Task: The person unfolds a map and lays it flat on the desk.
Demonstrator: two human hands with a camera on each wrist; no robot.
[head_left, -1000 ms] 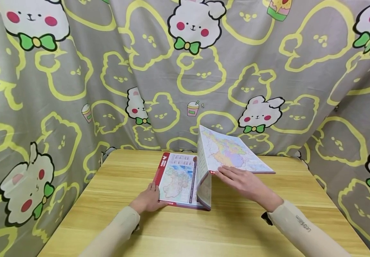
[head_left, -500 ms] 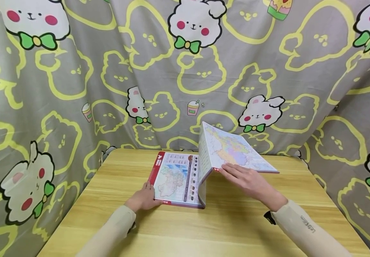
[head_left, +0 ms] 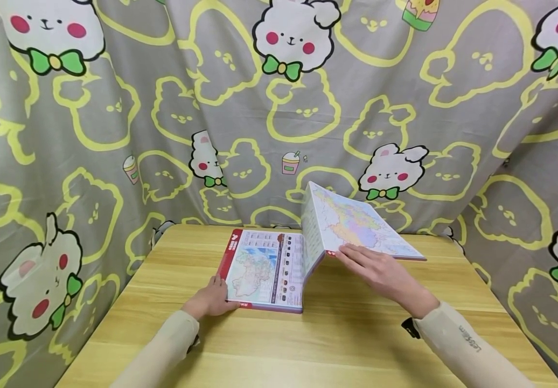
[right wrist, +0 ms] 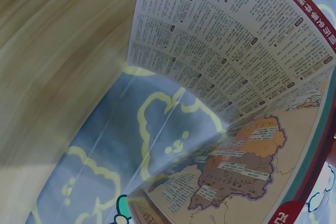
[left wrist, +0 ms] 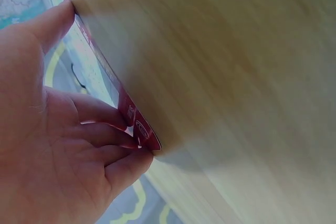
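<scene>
A stiff folding map (head_left: 252, 272) with red edges is partly unfolded. Its left panels lie flat on the table, and its right part (head_left: 371, 226) rises off the tabletop, tilted, showing a coloured map. My left hand (head_left: 208, 296) grips the near-left corner; in the left wrist view its thumb and curled fingers (left wrist: 102, 124) touch the edges. At the near edge of the raised part, my right hand (head_left: 373, 275) holds it, fingers across the top; its thumb is hidden. The right wrist view shows the folded underside (right wrist: 210, 40) with printed text and another map.
The wooden table (head_left: 356, 345) extends around the map. A grey curtain (head_left: 240, 108) with yellow outlines and white cartoon animals surrounds its back and sides.
My left hand has moved left, sliding the flat panels with it. My right hand has shifted slightly right with the raised part, and more of the inner printed panel shows.
</scene>
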